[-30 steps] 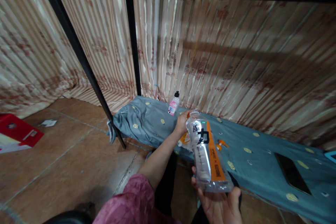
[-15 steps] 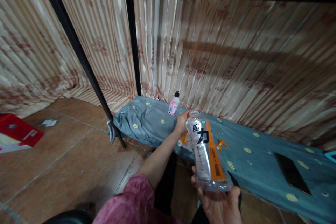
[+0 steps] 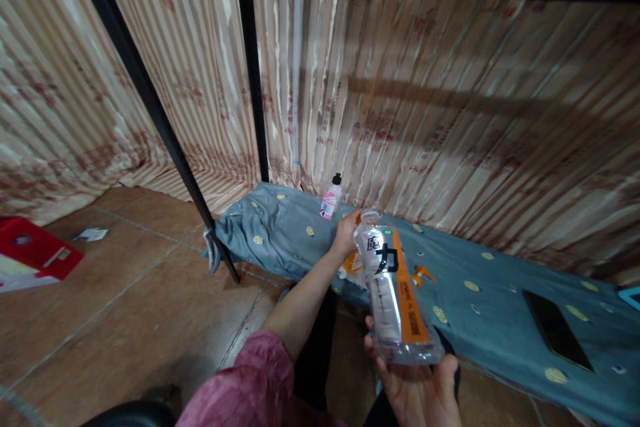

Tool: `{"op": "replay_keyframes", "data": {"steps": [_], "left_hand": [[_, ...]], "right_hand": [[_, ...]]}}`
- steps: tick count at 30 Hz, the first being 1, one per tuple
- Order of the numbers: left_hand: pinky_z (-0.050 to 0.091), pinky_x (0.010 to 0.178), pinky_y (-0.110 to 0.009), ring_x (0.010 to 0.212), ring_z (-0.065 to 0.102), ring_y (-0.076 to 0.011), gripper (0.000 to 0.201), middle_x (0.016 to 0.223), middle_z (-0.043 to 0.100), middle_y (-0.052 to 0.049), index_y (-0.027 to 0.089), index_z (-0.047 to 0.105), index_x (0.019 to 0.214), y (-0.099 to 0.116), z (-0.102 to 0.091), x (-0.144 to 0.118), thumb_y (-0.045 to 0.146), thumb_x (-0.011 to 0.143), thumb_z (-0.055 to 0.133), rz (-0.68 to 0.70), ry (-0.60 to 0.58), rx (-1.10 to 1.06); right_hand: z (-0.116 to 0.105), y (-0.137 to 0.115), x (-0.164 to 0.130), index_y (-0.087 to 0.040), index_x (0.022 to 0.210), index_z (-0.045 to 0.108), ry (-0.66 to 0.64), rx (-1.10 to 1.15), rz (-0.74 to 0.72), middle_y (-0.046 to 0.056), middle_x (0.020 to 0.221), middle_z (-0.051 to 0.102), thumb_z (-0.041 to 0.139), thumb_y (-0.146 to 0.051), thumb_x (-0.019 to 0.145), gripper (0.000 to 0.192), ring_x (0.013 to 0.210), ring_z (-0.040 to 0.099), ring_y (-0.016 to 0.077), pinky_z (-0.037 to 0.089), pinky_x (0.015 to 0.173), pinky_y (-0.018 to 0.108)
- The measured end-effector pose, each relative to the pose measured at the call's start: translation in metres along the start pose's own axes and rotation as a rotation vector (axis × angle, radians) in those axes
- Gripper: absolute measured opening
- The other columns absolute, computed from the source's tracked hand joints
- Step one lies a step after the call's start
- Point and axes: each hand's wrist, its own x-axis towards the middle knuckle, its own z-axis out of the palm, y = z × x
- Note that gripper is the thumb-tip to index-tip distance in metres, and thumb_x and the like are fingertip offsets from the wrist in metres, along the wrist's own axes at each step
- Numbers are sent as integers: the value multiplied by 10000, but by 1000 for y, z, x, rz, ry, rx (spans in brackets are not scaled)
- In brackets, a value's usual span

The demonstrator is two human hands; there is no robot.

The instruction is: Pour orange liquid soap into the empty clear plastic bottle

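Observation:
A clear plastic bottle [image 3: 385,280] with an orange and silver label is tilted in front of me, neck away, its mouth without a cap. My right hand [image 3: 417,390] cups its base from below, thumb on the right side and fingers on the left. At the neck, my left hand [image 3: 346,233] is closed, its fingertips partly hidden. A small orange piece, apparently the bottle's cap [image 3: 359,217], shows between those fingers and the neck. Beneath the bottle lies an orange-and-white packet [image 3: 353,267], partly covered by it, and a small orange item [image 3: 423,274] is just right.
A blue-grey patterned cloth [image 3: 493,320] covers the long low surface. On it are a small pink-labelled bottle with a black top [image 3: 331,199] and a dark phone [image 3: 557,330]. Black posts [image 3: 145,100] rise at left. A red box [image 3: 37,250] stands on the tiled floor.
The bottle has turned very slightly in my hands, shifting the label's lettering. Both hands stay in the same place.

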Motion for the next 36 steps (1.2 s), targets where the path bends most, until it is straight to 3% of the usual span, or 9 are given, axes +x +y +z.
{"op": "replay_keyframes", "data": {"steps": [36], "left_hand": [[513, 871, -310, 930, 658, -191, 267, 1000, 719, -67, 166, 668, 1038, -3, 2, 1, 276, 796, 638, 4, -8, -6]], "right_hand": [[2, -1, 0, -276, 1106, 711, 6, 7, 6, 179, 1130, 734, 771, -610, 596, 612, 953, 721, 322, 605, 727, 308]]}}
